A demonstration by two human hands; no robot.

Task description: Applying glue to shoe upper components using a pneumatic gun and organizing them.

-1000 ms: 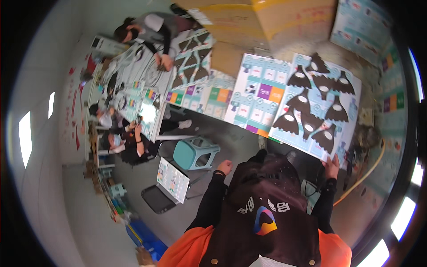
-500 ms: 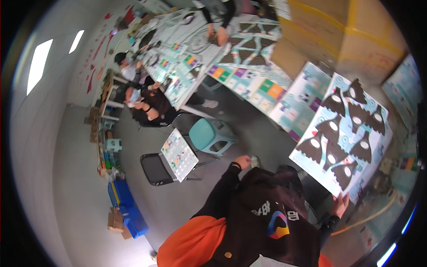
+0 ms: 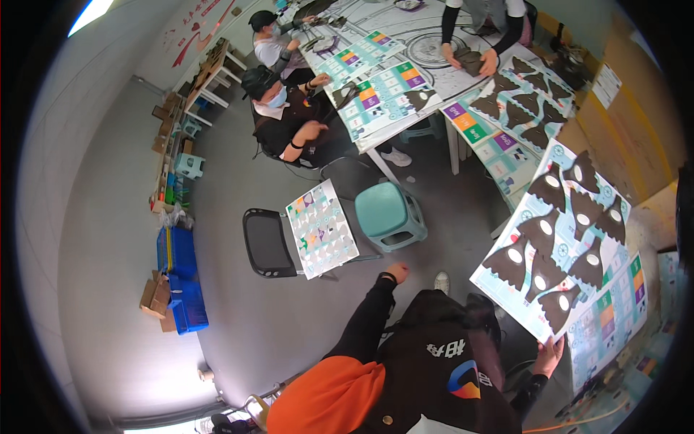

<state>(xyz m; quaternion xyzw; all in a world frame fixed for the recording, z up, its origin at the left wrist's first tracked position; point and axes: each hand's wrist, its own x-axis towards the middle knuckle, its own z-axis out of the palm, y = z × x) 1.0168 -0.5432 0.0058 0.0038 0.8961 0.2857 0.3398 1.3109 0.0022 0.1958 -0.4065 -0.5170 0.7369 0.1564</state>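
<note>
Clamps the right hand [image 3: 549,356] on the near corner of a white-and-teal printed board [image 3: 526,312] at the right of the scene, spread with dark brown, wavy-edged pieces [image 3: 504,269] marked by white ovals. Holds the left hand [image 3: 396,272] well apart from the board, with fingers curled together. Includes, beyond the left hand, a teal stool [image 3: 381,207] and, left of that, a black chair [image 3: 268,244] with a patterned sheet [image 3: 322,230] on the seat. Shows, farther off, two co-workers [image 3: 303,130] beside a table [image 3: 452,145] and, at far right, another co-worker [image 3: 494,22] with both hands on a dark object [image 3: 471,63].
</note>
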